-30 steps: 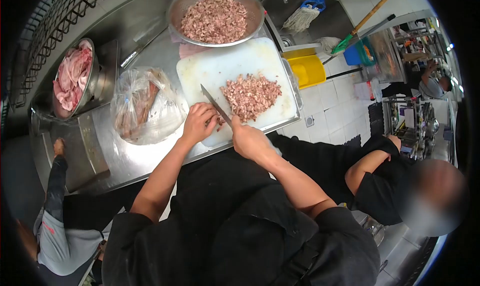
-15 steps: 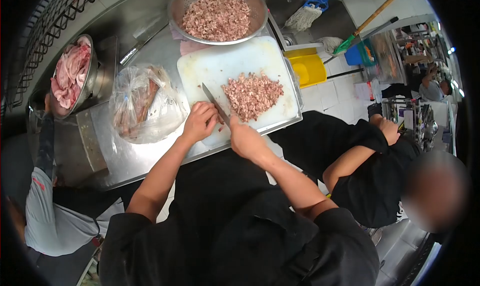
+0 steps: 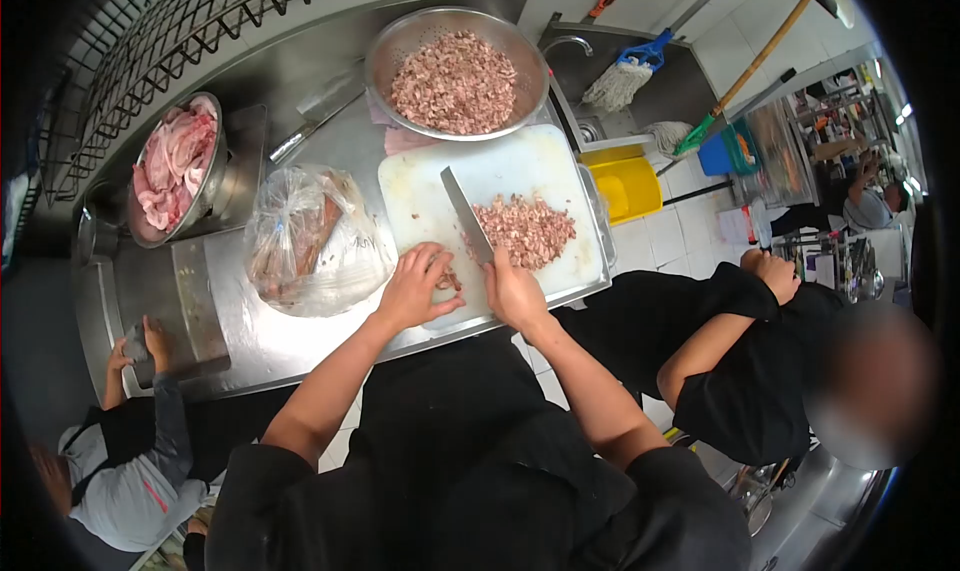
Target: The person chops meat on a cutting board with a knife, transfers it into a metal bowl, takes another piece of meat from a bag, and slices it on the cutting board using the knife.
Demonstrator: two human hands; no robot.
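As it slants, the knife [image 3: 468,214] points away (leftward).

We find the white rectangular plastic board [image 3: 425,186] on the silver steel counter [image 3: 265,346], a pink chopped-meat pile [image 3: 527,233] on its right half. Behind the board we record a round perforated steel colander [image 3: 533,79]; to its left, a clear plastic bag [image 3: 360,271], then a round steel bowl [image 3: 213,193]; to its right, a yellow plastic bucket [image 3: 628,186].
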